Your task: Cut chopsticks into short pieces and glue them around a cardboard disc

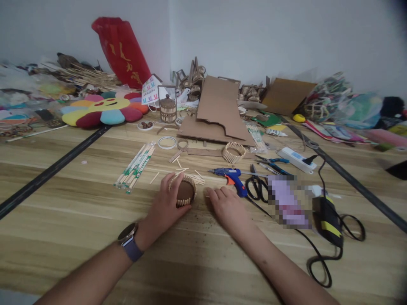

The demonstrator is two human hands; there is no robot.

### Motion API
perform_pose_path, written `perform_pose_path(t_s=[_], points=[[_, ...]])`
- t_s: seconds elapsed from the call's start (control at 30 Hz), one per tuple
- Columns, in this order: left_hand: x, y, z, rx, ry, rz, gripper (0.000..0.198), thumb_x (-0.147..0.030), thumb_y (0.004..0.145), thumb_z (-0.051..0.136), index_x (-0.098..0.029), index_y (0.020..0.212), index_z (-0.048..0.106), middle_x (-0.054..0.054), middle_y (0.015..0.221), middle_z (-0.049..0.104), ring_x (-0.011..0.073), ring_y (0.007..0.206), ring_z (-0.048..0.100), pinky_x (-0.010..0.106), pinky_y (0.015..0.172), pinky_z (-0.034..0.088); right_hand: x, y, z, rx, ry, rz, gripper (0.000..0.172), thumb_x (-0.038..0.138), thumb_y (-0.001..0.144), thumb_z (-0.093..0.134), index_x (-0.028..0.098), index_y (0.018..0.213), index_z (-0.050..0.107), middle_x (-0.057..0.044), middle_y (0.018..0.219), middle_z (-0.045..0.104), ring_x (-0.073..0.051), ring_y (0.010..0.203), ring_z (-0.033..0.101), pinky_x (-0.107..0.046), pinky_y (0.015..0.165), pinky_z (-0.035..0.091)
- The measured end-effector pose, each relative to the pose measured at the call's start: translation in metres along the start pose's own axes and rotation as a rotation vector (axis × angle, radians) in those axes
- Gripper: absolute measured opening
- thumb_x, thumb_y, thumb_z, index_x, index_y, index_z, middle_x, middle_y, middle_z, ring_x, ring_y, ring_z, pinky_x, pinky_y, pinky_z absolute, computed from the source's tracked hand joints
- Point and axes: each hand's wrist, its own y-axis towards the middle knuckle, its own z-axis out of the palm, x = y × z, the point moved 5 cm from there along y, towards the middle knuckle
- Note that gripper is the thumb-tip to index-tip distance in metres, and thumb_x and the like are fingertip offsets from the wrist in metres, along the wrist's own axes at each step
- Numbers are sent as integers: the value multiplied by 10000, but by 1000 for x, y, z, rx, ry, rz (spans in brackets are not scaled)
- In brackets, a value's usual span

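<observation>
Holds the stick cup (pixel 186 192) in the left hand (pixel 165 204), half open around the wall, with fingers over the far-left rim and thumb along the near side. Rests the cup on the bench (pixel 184 262), just left of the right hand (pixel 226 206). Curls the right hand loosely near the bench, apart from the cup, with a pale tip just showing at the fingers; cannot tell whether gripping a stick. Has loose sticks (pixel 196 178) just beyond the cup and the glue gun (pixel 234 175) just beyond the right hand, pointing left. Has scissors (pixel 255 176) right of the gun, with pliers (pixel 272 160) and a power strip (pixel 295 159) farther off. Has wrapped sticks (pixel 135 166) to the left, a stick ring (pixel 233 156) beyond the gun, and cardboard (pixel 219 101) behind, right of a lidded pot (pixel 168 110). Wears a watch (pixel 128 233) on the left wrist.
</observation>
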Motion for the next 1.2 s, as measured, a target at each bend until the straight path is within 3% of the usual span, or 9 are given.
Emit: perform_pose_path(t_s=[0.2,0.4,0.5,0.63,0.8,0.93,1.07,1.2], points=[[-2,1,0,14,-5,8,990,-163,707,822,-266,1503,243,170,1434,387,353,1360,399,591,1132,361,-16,-1,3,106,69,135,234,52,896,530,119,1094,633,-154,992,686,-261,869,644,-337,742,473],[-1,1,1,33,-24,0,981,-177,708,819,-289,1501,253,158,1452,365,354,1376,381,590,1135,364,-35,-8,-17,-53,602,98,146,149,931,493,180,872,624,-65,854,656,-182,783,613,-273,709,469],[0,0,2,48,-19,-2,978,-186,717,816,-293,1500,240,164,1449,359,361,1375,379,603,1128,367,-32,-7,-32,-52,812,52,175,195,936,502,194,809,623,-20,755,649,-157,718,599,-247,656,448],[0,0,2,59,-25,5,967,-218,741,798,-308,1506,214,162,1459,350,368,1374,380,607,1113,381,-17,1,-46,52,874,11,117,165,894,561,196,890,674,8,738,657,-138,666,590,-229,617,432],[1,1,3,51,-34,3,953,-227,726,808,-275,1496,248,173,1455,367,369,1376,383,601,1111,388,0,21,-59,3,741,-170,133,90,866,624,182,876,720,-73,991,688,-204,953,611,-319,844,470],[1,2,4,56,-42,5,959,-229,724,814,-279,1494,245,172,1451,366,365,1361,401,603,1101,400,3,31,-52,-38,611,-196,116,112,825,699,212,842,756,-100,1358,589,-309,1290,455,-495,1064,363],[1,1,4,46,-58,17,964,-220,738,799,-310,1507,224,154,1451,368,365,1355,403,605,1098,403,6,33,-36,-34,538,-207,100,154,826,698,212,863,770,-109,1509,473,-368,1440,265,-590,1125,262],[2,1,5,44,-69,5,935,-218,737,789,-300,1502,257,151,1455,380,361,1362,397,597,1102,404,6,33,-28,-90,515,-203,125,148,813,688,227,852,777,-94,1557,422,-386,1475,188,-634,1133,215]])
